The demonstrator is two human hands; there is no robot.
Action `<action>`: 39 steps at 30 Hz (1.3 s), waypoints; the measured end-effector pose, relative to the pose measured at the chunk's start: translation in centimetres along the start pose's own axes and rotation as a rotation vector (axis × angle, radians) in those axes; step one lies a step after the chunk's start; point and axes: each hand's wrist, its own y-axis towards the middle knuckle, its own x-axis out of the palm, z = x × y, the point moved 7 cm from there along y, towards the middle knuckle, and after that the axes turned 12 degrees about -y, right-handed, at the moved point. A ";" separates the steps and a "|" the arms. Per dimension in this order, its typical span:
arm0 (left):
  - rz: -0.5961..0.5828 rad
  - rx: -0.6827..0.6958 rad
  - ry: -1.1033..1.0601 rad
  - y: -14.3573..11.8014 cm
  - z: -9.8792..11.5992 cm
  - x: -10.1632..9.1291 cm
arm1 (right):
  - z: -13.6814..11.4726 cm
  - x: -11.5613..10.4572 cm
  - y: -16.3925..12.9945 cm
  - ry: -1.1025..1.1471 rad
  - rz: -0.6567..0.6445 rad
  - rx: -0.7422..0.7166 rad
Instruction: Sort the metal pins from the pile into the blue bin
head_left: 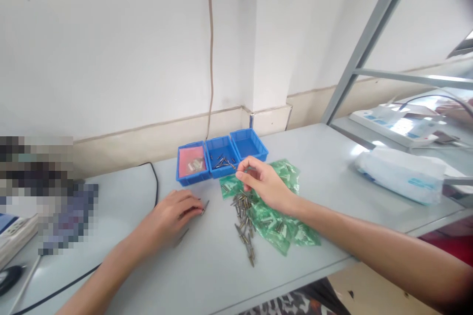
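My left hand (177, 212) is low over the table, thumb and fingers pinched on a slim metal pin (206, 206). Another thin metal piece (182, 237) lies on the table just below that hand. At the front of the middle blue bin (222, 174), my right hand (256, 177) pinches a small metal part (232, 166), its exact kind too small to make out. Several dark slim pins (222, 162) lie in that bin. Beneath my right hand a loose heap of metal pins (243, 209) spreads beside green plastic bags (275, 236) with similar metal pieces inside.
The left blue bin (193, 178) holds a pink sheet (186, 157) and a clear bag of pieces (196, 165). A third blue bin (261, 150) adjoins on the right. A black cable (156, 182), a grey metal frame (345, 83) and a white tissue pack (401, 174) flank the work area.
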 end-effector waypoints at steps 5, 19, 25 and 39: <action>0.025 0.037 0.011 -0.2 0.3 0.2 | 0.0 -0.1 0.0 0.000 0.012 -0.014; 0.104 0.173 0.079 -0.1 1.1 0.9 | -0.1 -0.1 0.0 -0.027 0.020 -0.007; 0.126 0.154 0.098 -0.1 0.7 1.1 | 0.1 0.0 0.0 -0.015 0.009 -0.011; 0.102 0.290 0.208 -0.5 0.5 0.8 | -0.7 -0.1 0.0 -0.001 0.019 -0.065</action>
